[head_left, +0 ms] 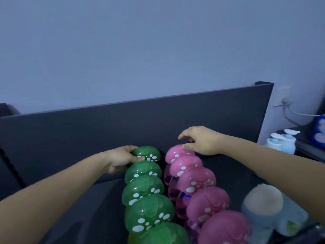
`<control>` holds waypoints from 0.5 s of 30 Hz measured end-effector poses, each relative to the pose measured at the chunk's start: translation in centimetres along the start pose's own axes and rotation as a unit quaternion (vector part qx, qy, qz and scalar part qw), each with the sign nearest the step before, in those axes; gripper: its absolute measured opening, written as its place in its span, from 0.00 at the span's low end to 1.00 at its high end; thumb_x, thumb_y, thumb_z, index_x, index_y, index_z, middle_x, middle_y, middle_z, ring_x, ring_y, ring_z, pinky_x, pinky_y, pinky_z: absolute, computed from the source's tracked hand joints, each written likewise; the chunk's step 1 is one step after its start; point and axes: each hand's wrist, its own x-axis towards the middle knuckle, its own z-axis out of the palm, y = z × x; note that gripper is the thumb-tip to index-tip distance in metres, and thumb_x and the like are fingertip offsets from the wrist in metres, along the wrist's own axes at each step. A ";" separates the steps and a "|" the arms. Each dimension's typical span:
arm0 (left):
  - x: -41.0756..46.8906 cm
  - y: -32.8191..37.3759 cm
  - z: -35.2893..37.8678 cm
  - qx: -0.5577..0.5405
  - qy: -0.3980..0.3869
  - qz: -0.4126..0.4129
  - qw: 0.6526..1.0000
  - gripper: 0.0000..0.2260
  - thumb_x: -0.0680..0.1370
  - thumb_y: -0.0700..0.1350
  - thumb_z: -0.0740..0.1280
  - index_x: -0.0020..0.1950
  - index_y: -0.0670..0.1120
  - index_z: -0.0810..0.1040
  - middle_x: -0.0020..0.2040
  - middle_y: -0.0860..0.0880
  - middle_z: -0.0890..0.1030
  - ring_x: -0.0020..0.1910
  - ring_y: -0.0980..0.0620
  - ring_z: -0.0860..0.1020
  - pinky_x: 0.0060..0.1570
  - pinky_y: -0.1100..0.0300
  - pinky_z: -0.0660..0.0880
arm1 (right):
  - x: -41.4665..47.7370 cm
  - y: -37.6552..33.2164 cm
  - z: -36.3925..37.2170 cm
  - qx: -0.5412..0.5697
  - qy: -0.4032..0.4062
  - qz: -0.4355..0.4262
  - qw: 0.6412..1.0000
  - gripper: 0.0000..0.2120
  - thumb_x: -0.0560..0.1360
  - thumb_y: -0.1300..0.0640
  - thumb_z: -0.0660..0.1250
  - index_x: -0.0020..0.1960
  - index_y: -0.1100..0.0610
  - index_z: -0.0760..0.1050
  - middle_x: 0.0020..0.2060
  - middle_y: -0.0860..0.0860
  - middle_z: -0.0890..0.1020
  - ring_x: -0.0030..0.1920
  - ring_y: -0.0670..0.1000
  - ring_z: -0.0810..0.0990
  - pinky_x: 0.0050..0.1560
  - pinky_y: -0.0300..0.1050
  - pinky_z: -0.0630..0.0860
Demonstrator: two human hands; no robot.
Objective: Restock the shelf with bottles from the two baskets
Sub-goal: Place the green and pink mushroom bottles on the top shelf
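**Both hands at the rear bottles of two rows on the shelf**

Two rows of bottles with domed, white-spotted caps are seen on a dark shelf [98, 208], running from 6 o'clock back toward 12 o'clock. The green row [142, 190] is set on the left and the pink row [197, 180] just beside it at 3 o'clock; five caps are counted in each, and the nearest ones are blurred. The rows are closed off at 12 o'clock by the shelf's dark back panel [88, 134].

The rearmost green bottle [149, 153] is gripped at its cap by the left hand [121, 160], which comes in from 9 o'clock: the thumb is laid over the top of the cap and the fingers are curled round its near edge.

The rearmost pink bottle [175, 153] is touched on top of its cap by the thumb tip of the right hand [202, 140], which reaches in from 3 o'clock. The other fingers of this hand are loosely hooked above the cap and are not closed round it.

At 3 o'clock of the nearest pink caps, a pale blue bottle with a cream cap [263, 199] is seen, too blurred for detail. Further off at 2 o'clock, white and blue pump bottles [283, 140] are stood on a separate dark surface, and a wall socket [285, 100] with a cable is seen above them on the pale wall [158, 50].
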 end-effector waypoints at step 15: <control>-1.2 0.4 -1.4 0.076 -0.059 0.015 0.995 0.12 0.80 0.44 0.62 0.63 0.53 0.74 0.58 0.50 0.80 0.56 0.53 0.78 0.56 0.56 0.75 | 3.4 -1.0 2.5 -0.050 -0.077 0.017 0.996 0.20 0.80 0.53 0.59 0.71 0.51 0.66 0.69 0.51 0.70 0.66 0.54 0.71 0.65 0.46 0.69</control>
